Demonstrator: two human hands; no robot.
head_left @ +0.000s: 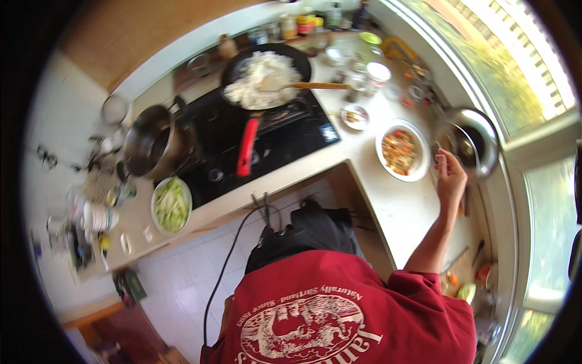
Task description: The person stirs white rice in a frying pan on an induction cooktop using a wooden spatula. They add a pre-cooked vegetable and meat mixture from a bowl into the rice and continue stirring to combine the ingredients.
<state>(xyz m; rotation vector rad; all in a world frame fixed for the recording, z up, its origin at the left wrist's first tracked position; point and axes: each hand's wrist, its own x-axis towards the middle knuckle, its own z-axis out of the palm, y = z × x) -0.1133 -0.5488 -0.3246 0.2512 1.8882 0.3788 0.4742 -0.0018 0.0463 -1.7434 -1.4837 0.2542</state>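
At the right, my right hand [448, 170] is raised with its fingertips pinched on a thin, see-through thing with a curved rim, which looks like a clear lid [474, 142]. Just left of it stands a white bowl [425, 157] of chopped orange and pale food [399, 152]. My left hand is out of view. On the black hob [291, 134], a dark wok [305, 63] with a red handle [248, 148] holds white food, apparently rice [263, 68]. A wooden-handled spatula [320, 85] rests in it, its handle pointing right.
A deep metal pot [150, 141] stands at the hob's left, above a bowl of sliced green vegetable [173, 205]. Jars [377, 75] and a small dish [355, 117] crowd the right counter. A round metal vessel [489, 136] sits by the window. A black cable [223, 268] hangs lower left.
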